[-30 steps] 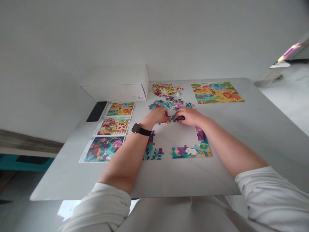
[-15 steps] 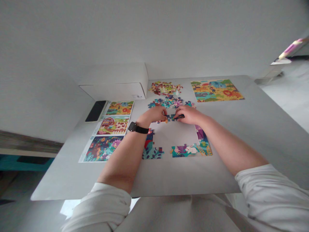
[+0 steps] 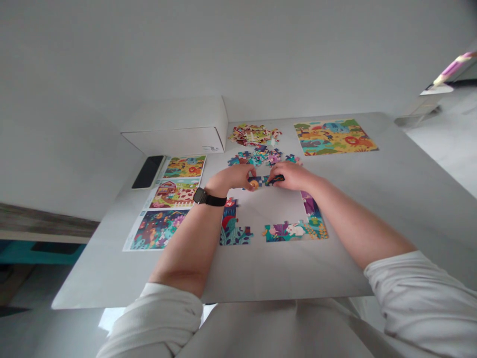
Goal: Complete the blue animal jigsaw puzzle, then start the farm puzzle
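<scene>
At twelve o'clock of the partial puzzle frame (image 3: 294, 231): left hand (image 3: 234, 178) and right hand (image 3: 293, 176) pinch dark edge pieces (image 3: 265, 181) flat on the table (image 3: 372, 199). Best kept level, tabs aligned before pressing.

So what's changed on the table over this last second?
The left hand slid slightly leftward along the row of dark blue jigsaw pieces, uncovering an orange-marked piece. The right hand keeps hold of the row's other end. Nothing was let go. The half-built jigsaw border, loose piece piles and finished animal jigsaw stayed put.
</scene>
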Demonstrator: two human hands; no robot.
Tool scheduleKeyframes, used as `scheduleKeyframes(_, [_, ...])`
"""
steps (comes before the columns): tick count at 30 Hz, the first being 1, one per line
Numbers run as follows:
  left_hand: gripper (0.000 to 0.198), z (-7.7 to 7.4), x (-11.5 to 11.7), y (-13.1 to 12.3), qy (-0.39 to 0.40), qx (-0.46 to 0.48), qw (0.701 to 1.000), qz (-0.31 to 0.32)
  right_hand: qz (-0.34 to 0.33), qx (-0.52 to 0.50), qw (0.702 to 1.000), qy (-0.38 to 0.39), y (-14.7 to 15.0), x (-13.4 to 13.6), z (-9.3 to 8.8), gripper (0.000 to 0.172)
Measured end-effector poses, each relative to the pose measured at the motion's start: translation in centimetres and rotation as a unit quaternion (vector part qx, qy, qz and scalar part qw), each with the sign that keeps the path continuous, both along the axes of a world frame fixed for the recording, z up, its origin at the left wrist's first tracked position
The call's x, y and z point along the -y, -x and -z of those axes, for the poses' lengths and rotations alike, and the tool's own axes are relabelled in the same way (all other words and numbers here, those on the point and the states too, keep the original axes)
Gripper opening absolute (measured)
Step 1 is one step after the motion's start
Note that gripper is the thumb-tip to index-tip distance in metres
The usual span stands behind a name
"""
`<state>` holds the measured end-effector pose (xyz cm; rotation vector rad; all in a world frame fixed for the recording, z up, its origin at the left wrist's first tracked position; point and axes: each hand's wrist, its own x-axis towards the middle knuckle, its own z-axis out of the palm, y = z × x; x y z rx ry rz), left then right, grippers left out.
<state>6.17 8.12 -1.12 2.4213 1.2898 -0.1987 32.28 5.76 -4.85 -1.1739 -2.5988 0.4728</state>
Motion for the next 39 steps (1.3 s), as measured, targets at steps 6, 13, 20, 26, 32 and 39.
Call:
scheduleKeyframes(6, [0.048,0.00,0.06,-0.01,-0.013,-0.021,1.000,0.015,-0.009,-0.009,1.000,-0.012,-0.14,0.04,0.26,0.023])
scheduleKeyframes(13, [0.043,-0.13,0.20,-0.05,-0.009,-0.018,1.000,0.012,-0.036,-0.037,0.999,-0.015,-0.53,-0.17,0.43,0.022])
scheduleKeyframes(20, [0.042,-0.23,0.27,-0.10,0.000,-0.022,1.000,-0.003,-0.035,-0.047,0.998,-0.014,-0.81,-0.35,0.73,0.022])
scheduleKeyframes(26, [0.044,-0.04,0.10,-0.10,-0.002,-0.026,1.000,-0.012,-0.032,-0.054,0.998,-0.011,-0.82,-0.47,0.95,0.021])
scheduleKeyframes(32, [0.042,0.17,0.00,-0.08,-0.005,-0.019,1.000,0.001,-0.033,-0.048,0.998,-0.011,-0.30,-0.23,0.94,0.022])
scheduleKeyframes(39, [0.040,0.36,-0.05,-0.02,-0.006,-0.005,1.000,-0.004,-0.031,-0.035,0.999,-0.013,-0.07,-0.02,0.85,0.024])
